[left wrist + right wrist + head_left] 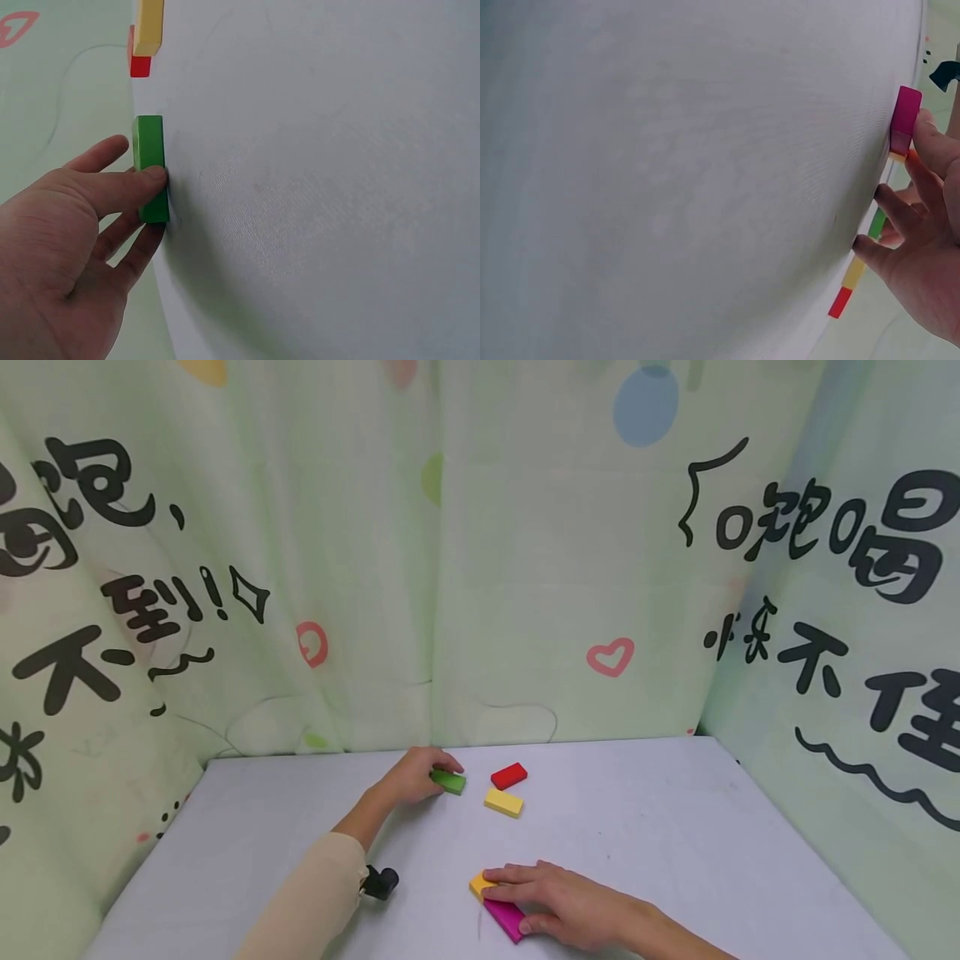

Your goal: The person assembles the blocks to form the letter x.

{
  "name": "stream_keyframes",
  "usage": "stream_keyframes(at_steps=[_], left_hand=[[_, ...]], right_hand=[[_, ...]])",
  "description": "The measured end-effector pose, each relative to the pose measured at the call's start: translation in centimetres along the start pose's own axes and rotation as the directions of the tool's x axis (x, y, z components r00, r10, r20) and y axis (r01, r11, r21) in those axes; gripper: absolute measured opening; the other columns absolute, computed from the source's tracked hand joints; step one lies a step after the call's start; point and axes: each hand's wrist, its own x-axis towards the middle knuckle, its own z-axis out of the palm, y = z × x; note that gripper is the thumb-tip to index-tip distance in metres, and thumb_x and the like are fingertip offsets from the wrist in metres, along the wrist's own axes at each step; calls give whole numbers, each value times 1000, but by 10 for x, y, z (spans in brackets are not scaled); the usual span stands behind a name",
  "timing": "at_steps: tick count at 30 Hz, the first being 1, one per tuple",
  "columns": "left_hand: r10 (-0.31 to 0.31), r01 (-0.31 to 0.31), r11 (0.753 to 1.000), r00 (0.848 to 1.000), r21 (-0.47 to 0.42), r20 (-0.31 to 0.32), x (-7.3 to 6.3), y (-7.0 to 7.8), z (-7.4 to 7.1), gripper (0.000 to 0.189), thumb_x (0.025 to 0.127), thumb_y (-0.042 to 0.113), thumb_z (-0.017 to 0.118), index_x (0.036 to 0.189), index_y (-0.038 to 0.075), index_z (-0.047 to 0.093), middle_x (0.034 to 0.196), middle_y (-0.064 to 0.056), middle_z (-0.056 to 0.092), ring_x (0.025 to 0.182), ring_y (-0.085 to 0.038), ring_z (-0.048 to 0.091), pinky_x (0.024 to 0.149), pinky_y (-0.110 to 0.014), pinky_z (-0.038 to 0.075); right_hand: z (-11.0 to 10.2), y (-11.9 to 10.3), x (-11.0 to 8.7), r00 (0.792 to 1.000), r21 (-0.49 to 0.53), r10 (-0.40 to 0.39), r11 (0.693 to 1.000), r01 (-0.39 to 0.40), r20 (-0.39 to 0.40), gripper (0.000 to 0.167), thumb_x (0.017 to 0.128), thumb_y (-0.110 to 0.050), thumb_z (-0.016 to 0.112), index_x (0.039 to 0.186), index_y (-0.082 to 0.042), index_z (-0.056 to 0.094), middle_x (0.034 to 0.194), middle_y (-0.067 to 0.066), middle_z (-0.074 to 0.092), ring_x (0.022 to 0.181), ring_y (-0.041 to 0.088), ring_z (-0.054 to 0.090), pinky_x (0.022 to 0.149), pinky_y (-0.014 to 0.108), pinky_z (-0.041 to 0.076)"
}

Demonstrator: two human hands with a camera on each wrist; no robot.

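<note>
Toward the back of the white table, my left hand point(418, 775) pinches a green rectangular block point(449, 782). The left wrist view shows the thumb across the face of the green block point(151, 150), with other fingers behind it. Nearer the front, my right hand point(570, 906) holds a magenta block point(506, 918) between thumb and fingers. An orange-yellow block point(482, 886) meets the magenta one's far end at an angle, partly hidden under the fingertips. In the right wrist view the thumb lies along the magenta block point(906, 112), while the outer fingers touch the table.
Right of the green block lie a red block point(509, 776) and a pale yellow block point(504, 803), close together. A black wrist device point(380, 882) sits at the left sleeve. Printed curtains point(517, 610) rise along the back and both sides of the table point(645, 827).
</note>
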Motion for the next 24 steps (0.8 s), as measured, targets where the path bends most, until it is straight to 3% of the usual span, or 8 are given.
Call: stream_keyframes(at_steps=[14,24], left_hand=[[26,-27,999,999,47,20,-2,1,-2,32,88,-3,79,114,15,80,112,0,71,107,-19,62,101,-45,55],[36,-37,998,999,58,20,-12,2,-2,32,86,-2,81,112,16,80,104,2,69,101,-16,61,96,-42,57]], right_hand=[[0,-1,1,1000,3,2,1000,-2,4,53,106,-34,58,157,-31,47,165,-7,44,153,17,41,114,63,41],[0,0,1,1000,1,7,1000,-7,10,53,106,-34,58,158,-31,47,165,-7,43,153,17,41,114,62,41]])
